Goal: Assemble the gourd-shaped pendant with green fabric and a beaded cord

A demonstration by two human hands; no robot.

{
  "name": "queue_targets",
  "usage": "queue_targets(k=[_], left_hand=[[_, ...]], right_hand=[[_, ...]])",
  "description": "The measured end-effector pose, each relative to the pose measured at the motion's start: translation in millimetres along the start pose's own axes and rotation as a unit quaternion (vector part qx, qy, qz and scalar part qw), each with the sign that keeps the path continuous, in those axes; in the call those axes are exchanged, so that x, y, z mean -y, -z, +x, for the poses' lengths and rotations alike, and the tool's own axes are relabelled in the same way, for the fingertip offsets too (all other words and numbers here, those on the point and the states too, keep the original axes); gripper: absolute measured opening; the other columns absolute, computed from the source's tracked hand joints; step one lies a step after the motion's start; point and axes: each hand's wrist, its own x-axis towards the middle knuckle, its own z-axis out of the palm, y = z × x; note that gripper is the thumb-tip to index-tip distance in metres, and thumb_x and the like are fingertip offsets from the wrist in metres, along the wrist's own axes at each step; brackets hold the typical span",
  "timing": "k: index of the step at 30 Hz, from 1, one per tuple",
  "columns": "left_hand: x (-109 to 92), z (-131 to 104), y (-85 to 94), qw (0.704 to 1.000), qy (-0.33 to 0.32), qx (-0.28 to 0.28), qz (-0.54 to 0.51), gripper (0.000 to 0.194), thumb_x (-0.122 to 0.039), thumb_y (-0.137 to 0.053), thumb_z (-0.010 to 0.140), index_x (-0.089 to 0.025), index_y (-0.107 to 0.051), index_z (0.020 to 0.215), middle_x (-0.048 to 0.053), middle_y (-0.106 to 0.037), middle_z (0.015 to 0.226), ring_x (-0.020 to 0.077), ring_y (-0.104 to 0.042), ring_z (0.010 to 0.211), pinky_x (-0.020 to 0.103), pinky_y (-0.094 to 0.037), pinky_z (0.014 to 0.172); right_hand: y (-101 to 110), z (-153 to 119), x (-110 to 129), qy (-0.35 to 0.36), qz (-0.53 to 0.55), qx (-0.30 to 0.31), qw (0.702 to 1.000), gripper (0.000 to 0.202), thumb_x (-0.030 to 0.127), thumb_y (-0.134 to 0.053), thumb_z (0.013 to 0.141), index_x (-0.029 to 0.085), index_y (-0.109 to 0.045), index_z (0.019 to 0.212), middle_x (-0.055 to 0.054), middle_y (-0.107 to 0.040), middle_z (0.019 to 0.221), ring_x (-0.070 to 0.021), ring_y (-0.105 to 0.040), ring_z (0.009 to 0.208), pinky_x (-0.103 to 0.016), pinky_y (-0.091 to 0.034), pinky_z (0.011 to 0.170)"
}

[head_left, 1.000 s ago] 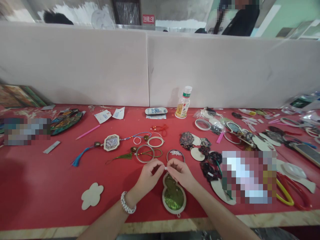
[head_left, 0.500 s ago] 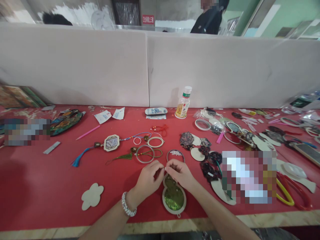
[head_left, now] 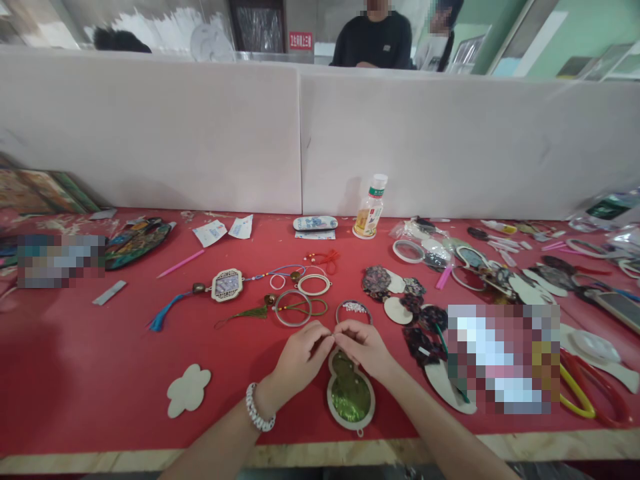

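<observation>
Left hand (head_left: 303, 355) and right hand (head_left: 364, 348) close together, fingers curled; could not tell what, if anything, they pinched. Green gourd-shaped piece (head_left: 351, 399) lay on red table (head_left: 115, 380), partly hidden by right hand

Near the lower centre of the frame, the gourd-shaped piece (head_left: 351, 399) lay on the desk (head_left: 100, 400), its far end partly behind the right hand (head_left: 367, 350), while beads (head_left: 355, 307) sat in a ring (head_left: 338, 311) farther back. Left of centre lay the pendant (head_left: 227, 285), with the pencil (head_left: 181, 264) behind and the cutout (head_left: 189, 391) before it. Just above mid-frame, before the partition (head_left: 200, 133), the bottle (head_left: 368, 212) stood right of the case (head_left: 315, 224).
</observation>
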Motion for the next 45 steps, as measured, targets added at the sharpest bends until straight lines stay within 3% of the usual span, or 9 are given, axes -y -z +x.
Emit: queue_targets(k=[11,17,30,40,45], left_hand=[[-2,1,-0.8,0.999,0.012,-0.012,-0.03,0.023,-0.02,-0.038,0.087,-0.015,-0.054,0.072,0.001,-0.049,0.067,0.0124,-0.046,0.063,0.022,-0.037,0.061],[-1,2,-2.2,0.993,0.057,-0.018,-0.103,0.025,-0.023,-0.04,0.085,-0.015,-0.052,0.065,-0.002,-0.046,0.058,0.0106,-0.044,0.056,0.021,-0.035,0.055],[9,5,-6.2,0.922,0.18,-0.024,-0.343,0.03,-0.042,-0.049,0.078,-0.014,-0.056,0.068,-0.003,-0.049,0.055,0.0083,-0.043,0.046,0.02,-0.036,0.046],[9,4,-9.3,0.96,0.12,-0.033,-0.251,0.011,-0.023,-0.055,0.074,-0.013,-0.06,0.074,0.002,-0.061,0.069,0.0127,-0.054,0.064,0.022,-0.045,0.06],[10,5,-10.2,0.969,0.115,-0.039,-0.214,0.007,-0.017,-0.054,0.072,-0.013,-0.06,0.072,0.002,-0.063,0.068,0.0127,-0.056,0.063,0.022,-0.046,0.06]], right_hand=[[2,1,0,-0.003,0.006,0.002,1.0,0.028,0.045,-0.058,0.072,0.017,-0.054,0.072,0.008,-0.041,0.046,-0.0039,-0.032,0.035,-0.017,-0.023,0.034],[2,1,1,-0.002,0.012,0.0,1.0,0.027,0.043,-0.056,0.074,0.017,-0.052,0.072,0.008,-0.039,0.045,-0.0033,-0.031,0.034,-0.016,-0.023,0.033],[3,1,8,0.018,0.047,-0.027,0.998,0.024,0.04,-0.057,0.073,0.017,-0.05,0.068,0.01,-0.037,0.038,-0.0032,-0.028,0.032,-0.017,-0.02,0.034],[1,0,6,0.004,0.008,-0.016,1.0,0.023,0.039,-0.054,0.074,0.017,-0.049,0.068,0.008,-0.039,0.043,-0.0038,-0.031,0.035,-0.016,-0.024,0.035],[3,-2,6,0.037,-0.042,-0.05,0.997,0.017,0.034,-0.05,0.077,0.017,-0.051,0.076,0.006,-0.042,0.05,-0.0065,-0.038,0.041,-0.018,-0.03,0.039]])
